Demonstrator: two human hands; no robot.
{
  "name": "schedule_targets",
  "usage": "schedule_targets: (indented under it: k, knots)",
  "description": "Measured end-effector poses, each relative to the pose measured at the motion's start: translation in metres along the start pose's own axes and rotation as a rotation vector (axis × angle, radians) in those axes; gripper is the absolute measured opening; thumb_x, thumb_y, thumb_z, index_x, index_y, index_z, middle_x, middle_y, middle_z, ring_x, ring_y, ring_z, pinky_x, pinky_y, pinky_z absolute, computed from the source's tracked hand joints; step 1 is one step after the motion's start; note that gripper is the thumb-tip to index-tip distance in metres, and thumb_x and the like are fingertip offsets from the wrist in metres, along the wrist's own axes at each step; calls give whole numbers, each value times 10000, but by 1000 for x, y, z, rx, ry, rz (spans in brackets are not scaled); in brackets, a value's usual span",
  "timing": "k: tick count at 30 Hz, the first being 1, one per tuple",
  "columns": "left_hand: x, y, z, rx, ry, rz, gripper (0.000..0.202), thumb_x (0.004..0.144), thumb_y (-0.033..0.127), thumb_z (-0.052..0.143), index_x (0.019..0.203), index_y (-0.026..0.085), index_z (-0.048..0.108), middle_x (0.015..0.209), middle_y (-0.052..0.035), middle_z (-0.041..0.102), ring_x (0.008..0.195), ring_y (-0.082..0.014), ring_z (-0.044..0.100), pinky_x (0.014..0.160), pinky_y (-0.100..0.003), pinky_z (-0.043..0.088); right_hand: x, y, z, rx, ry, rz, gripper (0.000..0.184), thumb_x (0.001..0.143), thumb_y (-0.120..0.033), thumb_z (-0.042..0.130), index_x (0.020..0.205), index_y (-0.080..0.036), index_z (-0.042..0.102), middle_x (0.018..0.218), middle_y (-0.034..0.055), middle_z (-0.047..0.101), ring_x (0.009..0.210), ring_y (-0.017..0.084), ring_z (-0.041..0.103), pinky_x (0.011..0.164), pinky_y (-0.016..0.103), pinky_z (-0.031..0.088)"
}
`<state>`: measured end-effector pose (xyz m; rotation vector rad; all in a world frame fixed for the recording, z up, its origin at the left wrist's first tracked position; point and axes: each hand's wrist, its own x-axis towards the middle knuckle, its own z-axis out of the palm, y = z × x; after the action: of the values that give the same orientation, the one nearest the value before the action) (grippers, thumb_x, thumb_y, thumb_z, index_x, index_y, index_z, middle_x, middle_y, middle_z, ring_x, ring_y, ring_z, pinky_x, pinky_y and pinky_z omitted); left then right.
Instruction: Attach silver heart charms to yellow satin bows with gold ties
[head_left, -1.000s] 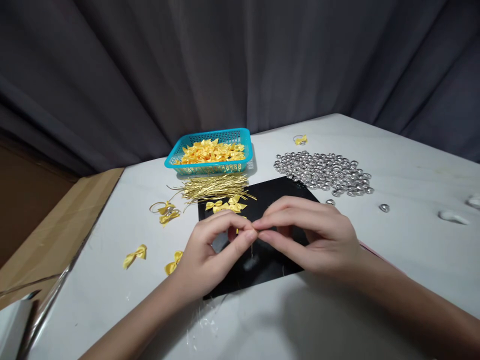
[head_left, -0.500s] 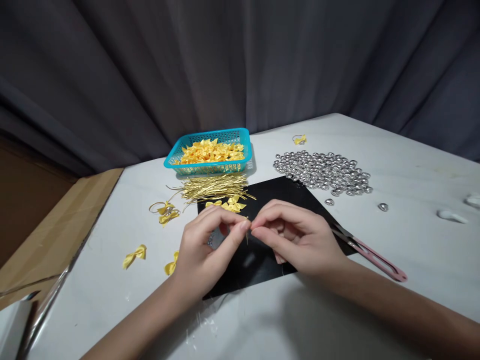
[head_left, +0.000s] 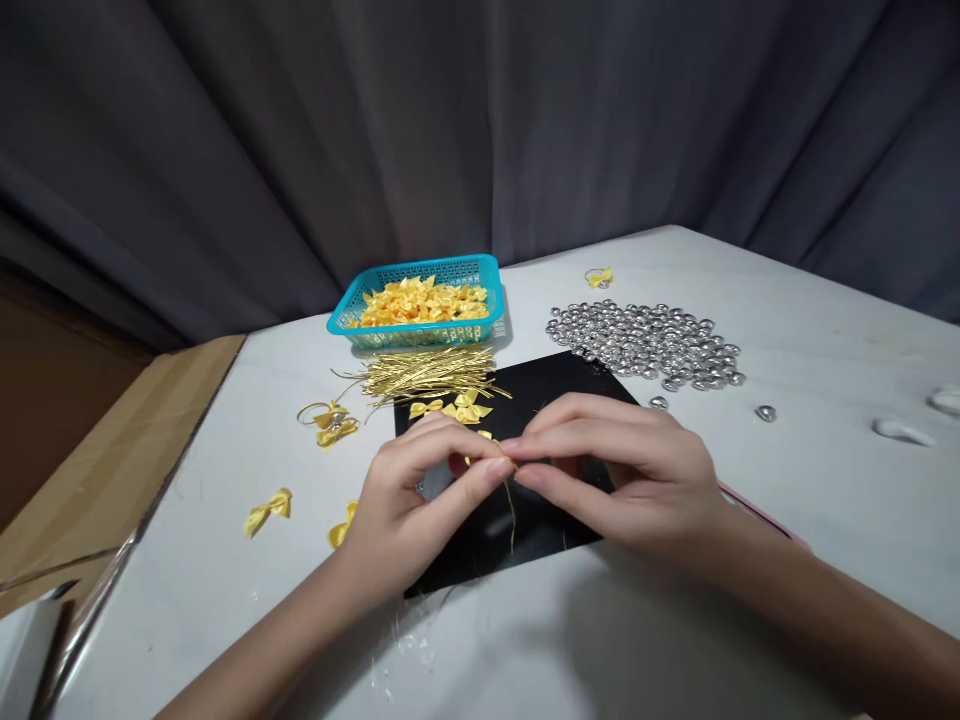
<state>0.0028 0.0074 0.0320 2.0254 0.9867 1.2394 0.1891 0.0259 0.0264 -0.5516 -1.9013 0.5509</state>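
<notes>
Above the black mat [head_left: 555, 385], my left hand [head_left: 420, 490] is closed in a pinch on a thin gold cord [head_left: 512, 520], whose loose end hangs below the fingertips. A bit of a yellow bow [head_left: 484, 436] shows behind those fingers; whether it is tied to the cord is hidden. My right hand [head_left: 630, 460] meets the left at the fingertips, its index finger and thumb closing around the cord, though the exact grip is too small to see. Several yellow bows [head_left: 466, 407] lie on the mat just beyond the hands.
Behind the mat lie a bundle of gold cords [head_left: 427, 372] and a blue basket [head_left: 341, 325] of yellow bows. Silver heart-shaped beads [head_left: 645, 340] are heaped at right. Pink-handled scissors [head_left: 769, 515] are partly under my right arm. Finished-looking bow loops [head_left: 334, 425] sit left.
Both hands have shifted slightly right. More of the cord's end now hangs below the fingertips, and my right hand covers more of the scissors.
</notes>
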Motion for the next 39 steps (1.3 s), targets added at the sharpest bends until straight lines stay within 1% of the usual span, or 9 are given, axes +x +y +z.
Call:
schedule_targets:
  k: [6,12,16,21,26,28,31,34,39]
  knots:
    - [1,-1,2,-57,18,-36,73,800,146,678,765,197,718,655,15,667,613,-97,549,593,-205,445,1,0,-3,-158,-22,-171,120,787,-40,661,879,-106,699,771,76,683,674,92,641,600,176,545]
    - [3,4,2,-51,30,-138,93,800,164,673,711,187,690,650,24,654,612,-87,544,595,-189,448,0,-7,-3,-335,114,-149,105,770,-87,690,816,-181,687,744,40,711,617,99,649,525,169,537]
    - [3,5,1,-44,12,-115,85,798,155,673,720,185,690,638,27,646,607,-87,545,595,-192,449,-2,-9,-2,-351,60,-164,153,815,-66,621,859,-189,700,775,44,713,666,102,668,560,165,545]
    - [3,4,0,-11,-12,-46,98,807,142,663,719,182,677,625,18,644,595,-104,547,575,-222,441,0,-4,-4,-177,-21,-131,166,815,-30,599,893,-139,698,798,63,686,700,96,646,615,174,539]
    - [7,3,-4,103,-85,96,96,824,122,643,751,180,664,670,0,678,604,-123,561,601,-267,426,3,1,-9,105,-106,134,89,808,-102,652,846,-161,708,723,7,640,573,62,567,439,143,447]
    - [7,2,-6,160,-107,159,75,830,113,638,796,173,666,693,-3,681,624,-123,564,632,-276,420,3,1,-8,139,-106,165,78,808,-102,650,829,-154,705,719,8,633,572,60,560,431,140,436]
    - [7,2,-9,233,-118,223,69,835,106,634,827,170,660,706,-2,679,645,-123,555,659,-285,405,2,0,-7,85,-71,87,90,808,-78,642,825,-151,693,707,14,637,577,69,560,448,153,446]
    - [8,1,-10,252,-136,225,72,837,101,630,836,168,656,727,-5,686,662,-127,556,668,-286,403,2,-1,-6,-11,-17,-52,140,793,-33,641,850,-155,681,734,30,657,635,88,596,521,175,492]
    - [8,1,-12,251,-160,201,74,848,120,619,841,180,662,723,-10,691,661,-142,559,658,-291,408,2,0,-8,-84,-89,-153,176,821,-12,590,907,-131,688,805,62,656,712,90,631,646,179,535]
